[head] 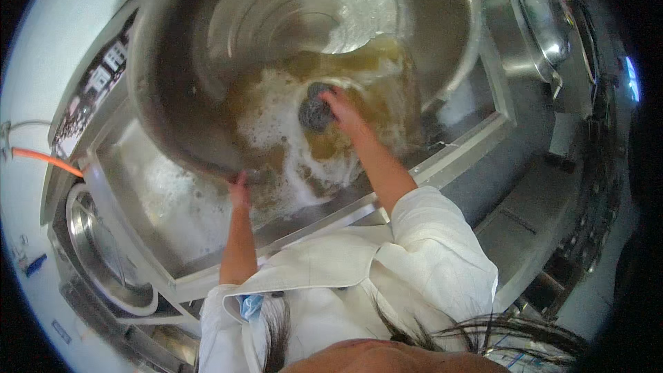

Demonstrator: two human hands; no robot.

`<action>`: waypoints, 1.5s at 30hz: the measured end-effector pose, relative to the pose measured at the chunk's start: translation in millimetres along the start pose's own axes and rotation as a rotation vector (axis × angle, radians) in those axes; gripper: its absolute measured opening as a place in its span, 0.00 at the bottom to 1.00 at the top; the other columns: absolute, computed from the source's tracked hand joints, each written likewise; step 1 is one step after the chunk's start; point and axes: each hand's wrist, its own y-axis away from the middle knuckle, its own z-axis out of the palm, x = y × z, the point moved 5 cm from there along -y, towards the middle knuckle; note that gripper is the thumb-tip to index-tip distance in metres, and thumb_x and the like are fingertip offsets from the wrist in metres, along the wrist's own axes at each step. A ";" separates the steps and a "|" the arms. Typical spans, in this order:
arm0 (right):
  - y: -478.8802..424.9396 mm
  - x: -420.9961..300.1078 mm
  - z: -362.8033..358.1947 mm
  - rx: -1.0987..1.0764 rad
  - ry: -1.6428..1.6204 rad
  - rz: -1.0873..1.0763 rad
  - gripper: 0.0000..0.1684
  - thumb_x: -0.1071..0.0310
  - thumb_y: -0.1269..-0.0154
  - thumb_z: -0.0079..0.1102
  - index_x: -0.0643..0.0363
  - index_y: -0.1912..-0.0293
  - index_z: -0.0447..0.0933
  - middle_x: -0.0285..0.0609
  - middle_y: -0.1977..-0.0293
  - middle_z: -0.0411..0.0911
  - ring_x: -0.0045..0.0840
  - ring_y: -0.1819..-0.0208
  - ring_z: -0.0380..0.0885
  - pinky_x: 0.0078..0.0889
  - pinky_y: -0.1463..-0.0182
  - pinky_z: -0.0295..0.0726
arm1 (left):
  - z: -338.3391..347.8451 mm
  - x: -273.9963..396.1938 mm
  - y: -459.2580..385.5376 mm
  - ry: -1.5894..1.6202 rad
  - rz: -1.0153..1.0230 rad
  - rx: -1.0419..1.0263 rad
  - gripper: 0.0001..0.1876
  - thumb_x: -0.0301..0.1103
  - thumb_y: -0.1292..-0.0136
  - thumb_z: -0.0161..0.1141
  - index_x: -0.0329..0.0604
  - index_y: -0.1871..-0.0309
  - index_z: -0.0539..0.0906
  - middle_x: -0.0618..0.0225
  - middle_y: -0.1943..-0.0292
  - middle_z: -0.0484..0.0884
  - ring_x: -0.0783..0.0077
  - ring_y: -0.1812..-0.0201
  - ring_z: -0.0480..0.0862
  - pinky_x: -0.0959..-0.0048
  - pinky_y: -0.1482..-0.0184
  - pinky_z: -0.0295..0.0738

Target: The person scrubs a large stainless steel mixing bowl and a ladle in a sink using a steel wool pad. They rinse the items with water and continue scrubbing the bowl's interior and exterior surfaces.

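Observation:
A very large round metal pot [171, 88] lies tilted over a metal sink, its mouth towards me. Its lower side holds brownish, foamy water [269, 109]. My right hand [336, 106] grips a dark grey scouring pad [316, 107] inside the pot, at the foamy water. With my left hand [240, 190] I hold the pot's near rim at the lower left; the fingertips are partly blurred.
The metal sink's front edge [461, 145] runs between me and the pot. Foamy water [181, 202] stands in the sink at left. An orange hose [46, 159] reaches the sink's left corner, above a round metal basin [85, 248]. Metal cookware with a shiny lid [544, 26] stands at upper right.

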 end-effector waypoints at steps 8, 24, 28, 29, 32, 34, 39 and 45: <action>104.0 -193.9 210.0 -0.022 0.099 -1.052 0.33 0.63 0.45 0.61 0.60 0.41 0.62 0.45 0.50 0.69 0.33 0.49 0.69 0.35 0.44 0.67 | 1.3 193.5 0.2 -0.486 0.696 0.037 0.19 0.31 0.40 0.60 0.36 0.48 0.68 0.68 0.64 0.70 0.72 0.62 0.70 0.71 0.56 0.68; 121.5 158.8 207.8 -0.932 1.450 -0.603 0.37 0.57 0.55 0.68 0.43 0.43 0.66 0.53 0.48 0.65 0.47 0.49 0.70 0.43 0.49 0.74 | -17.8 178.9 54.8 0.746 0.151 -0.565 0.29 0.53 0.34 0.46 0.38 0.41 0.71 0.62 0.49 0.77 0.65 0.46 0.73 0.67 0.44 0.65; 92.7 213.3 91.3 -0.815 1.337 -0.137 0.35 0.61 0.52 0.67 0.56 0.43 0.66 0.53 0.50 0.71 0.46 0.51 0.72 0.43 0.48 0.73 | -15.0 197.5 45.7 -0.203 0.297 -0.032 0.24 0.46 0.39 0.59 0.36 0.47 0.75 0.62 0.50 0.78 0.73 0.48 0.74 0.75 0.50 0.66; 88.0 210.1 77.7 -0.789 1.509 -0.222 0.35 0.62 0.51 0.66 0.58 0.44 0.66 0.54 0.50 0.71 0.46 0.51 0.73 0.43 0.47 0.72 | -15.0 197.8 41.3 -0.280 0.341 -0.013 0.24 0.45 0.40 0.60 0.36 0.48 0.75 0.62 0.51 0.79 0.73 0.50 0.75 0.75 0.51 0.67; 57.7 201.5 34.1 -0.213 1.292 -0.253 0.33 0.64 0.50 0.65 0.64 0.45 0.66 0.55 0.52 0.73 0.47 0.50 0.73 0.45 0.47 0.71 | 18.2 234.9 60.2 -0.503 0.469 0.038 0.23 0.42 0.43 0.64 0.34 0.51 0.77 0.61 0.56 0.81 0.72 0.57 0.78 0.74 0.56 0.71; 49.6 166.1 19.6 0.105 1.053 -0.021 0.39 0.54 0.41 0.58 0.58 0.35 0.57 0.57 0.43 0.66 0.47 0.42 0.67 0.44 0.38 0.64 | 27.7 246.1 76.8 -0.612 0.555 0.133 0.22 0.42 0.44 0.66 0.33 0.53 0.78 0.62 0.61 0.83 0.72 0.62 0.80 0.73 0.58 0.73; -17.4 156.1 19.9 0.329 0.980 -0.020 0.36 0.55 0.36 0.50 0.60 0.33 0.53 0.57 0.42 0.66 0.42 0.41 0.67 0.40 0.38 0.65 | 28.1 235.2 56.6 -0.337 0.657 0.208 0.21 0.42 0.44 0.66 0.33 0.56 0.78 0.64 0.66 0.82 0.74 0.64 0.79 0.74 0.59 0.72; -30.7 134.9 148.0 -0.235 -0.471 0.245 0.34 0.53 0.36 0.49 0.54 0.35 0.55 0.44 0.41 0.65 0.37 0.42 0.66 0.42 0.40 0.66 | 30.7 235.9 49.0 -0.315 0.628 0.234 0.20 0.42 0.44 0.65 0.33 0.57 0.78 0.64 0.67 0.82 0.73 0.65 0.79 0.73 0.60 0.73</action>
